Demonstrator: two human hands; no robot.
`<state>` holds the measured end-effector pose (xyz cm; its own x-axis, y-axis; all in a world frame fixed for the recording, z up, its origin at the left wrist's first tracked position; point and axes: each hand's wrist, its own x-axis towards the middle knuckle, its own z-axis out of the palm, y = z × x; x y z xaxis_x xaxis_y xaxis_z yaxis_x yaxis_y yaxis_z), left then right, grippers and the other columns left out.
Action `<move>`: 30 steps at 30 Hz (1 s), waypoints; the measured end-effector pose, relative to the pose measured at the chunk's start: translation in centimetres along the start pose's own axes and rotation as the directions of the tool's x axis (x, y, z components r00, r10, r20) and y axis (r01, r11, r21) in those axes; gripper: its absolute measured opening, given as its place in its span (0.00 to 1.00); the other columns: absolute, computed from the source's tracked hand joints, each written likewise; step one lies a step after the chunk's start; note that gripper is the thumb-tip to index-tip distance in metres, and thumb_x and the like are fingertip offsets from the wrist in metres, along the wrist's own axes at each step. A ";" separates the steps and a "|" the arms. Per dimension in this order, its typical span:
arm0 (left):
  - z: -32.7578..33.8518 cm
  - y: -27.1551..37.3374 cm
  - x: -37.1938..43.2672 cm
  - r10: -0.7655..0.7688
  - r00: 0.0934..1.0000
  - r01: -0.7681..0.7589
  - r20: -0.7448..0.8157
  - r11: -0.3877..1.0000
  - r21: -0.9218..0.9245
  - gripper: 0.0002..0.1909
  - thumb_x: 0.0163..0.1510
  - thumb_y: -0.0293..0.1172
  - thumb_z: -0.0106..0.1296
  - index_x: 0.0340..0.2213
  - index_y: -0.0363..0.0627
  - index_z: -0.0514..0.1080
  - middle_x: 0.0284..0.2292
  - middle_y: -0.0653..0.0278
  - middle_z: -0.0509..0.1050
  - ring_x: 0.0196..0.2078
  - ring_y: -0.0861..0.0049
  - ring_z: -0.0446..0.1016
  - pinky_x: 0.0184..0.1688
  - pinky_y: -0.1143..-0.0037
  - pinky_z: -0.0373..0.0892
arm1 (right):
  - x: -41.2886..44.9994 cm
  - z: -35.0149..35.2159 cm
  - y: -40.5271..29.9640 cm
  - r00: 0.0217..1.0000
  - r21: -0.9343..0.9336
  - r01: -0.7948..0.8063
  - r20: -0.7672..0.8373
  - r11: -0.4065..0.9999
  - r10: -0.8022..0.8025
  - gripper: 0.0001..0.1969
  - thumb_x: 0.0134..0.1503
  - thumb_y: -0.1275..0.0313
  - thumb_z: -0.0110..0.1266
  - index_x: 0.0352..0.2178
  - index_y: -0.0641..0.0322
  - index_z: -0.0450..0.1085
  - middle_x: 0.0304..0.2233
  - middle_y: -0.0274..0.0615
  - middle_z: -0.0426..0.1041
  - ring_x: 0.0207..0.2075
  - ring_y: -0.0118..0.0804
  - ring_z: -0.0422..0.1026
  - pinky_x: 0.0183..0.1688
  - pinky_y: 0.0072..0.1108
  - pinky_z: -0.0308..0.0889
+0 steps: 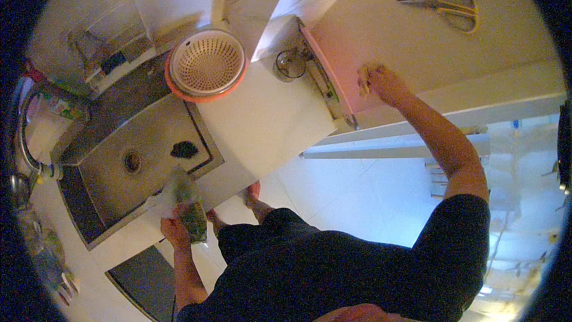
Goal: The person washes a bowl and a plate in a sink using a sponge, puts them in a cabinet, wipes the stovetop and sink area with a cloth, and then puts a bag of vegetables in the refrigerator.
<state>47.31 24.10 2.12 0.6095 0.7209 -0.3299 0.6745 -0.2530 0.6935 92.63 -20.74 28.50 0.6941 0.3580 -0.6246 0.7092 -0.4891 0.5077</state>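
Note:
My left hand (pixel 175 230) is closed on a clear plastic bag (pixel 193 214) of green contents, held by the front edge of the sink. My right hand (pixel 385 85) reaches out over the beige surface on the right, its fingers bent; blur hides whether it holds something small. Scissors (pixel 447 9) with looped handles lie beyond that hand, blades to the left. A white perforated colander (pixel 208 63) sits in an orange-red basin (pixel 178 91) beside the sink. A dark, irregular item (pixel 184 149) rests in the sink.
The sink (pixel 111 192) has a round drain and a curved metal faucet (pixel 22 129) at its left. A clear glass (pixel 289 66) stands near a pink-edged panel (pixel 328 71). Bottles (pixel 62 106) stand behind the sink. Clear plastic items (pixel 44 250) lie at the left rim.

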 end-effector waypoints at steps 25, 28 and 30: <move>-3.9 9.1 1.7 0.440 0.895 -0.446 -0.076 0.874 -0.191 0.16 0.51 0.37 0.47 0.27 0.32 0.72 0.27 0.52 0.73 0.27 0.66 0.70 0.30 0.68 0.64 | -9.0 5.4 1.7 0.830 0.125 -0.209 -0.502 0.970 0.244 0.10 0.44 0.65 0.50 0.28 0.58 0.72 0.29 0.46 0.72 0.33 0.49 0.69 0.40 0.35 0.64; -5.5 5.1 2.2 0.374 0.918 -0.390 -0.131 0.912 -0.127 0.15 0.50 0.36 0.48 0.27 0.32 0.71 0.28 0.52 0.73 0.28 0.66 0.70 0.30 0.69 0.64 | -11.7 -2.0 5.5 0.734 0.108 -0.551 -0.408 0.828 0.542 0.10 0.50 0.70 0.42 0.31 0.59 0.70 0.31 0.50 0.71 0.35 0.47 0.68 0.40 0.34 0.62; -5.5 0.1 4.0 0.294 0.954 -0.295 -0.053 0.955 -0.026 0.14 0.49 0.35 0.49 0.27 0.32 0.71 0.28 0.52 0.73 0.28 0.68 0.70 0.31 0.70 0.64 | -12.1 -4.7 3.8 0.318 0.738 -0.250 -0.548 0.626 0.773 0.10 0.50 0.71 0.39 0.30 0.63 0.67 0.32 0.51 0.69 0.37 0.48 0.66 0.41 0.34 0.60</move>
<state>47.50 30.52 4.36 0.7577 0.6480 -0.0773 0.4537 -0.4379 0.7762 87.47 -23.21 40.79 0.8372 0.1717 0.5193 0.1792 -0.9832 0.0361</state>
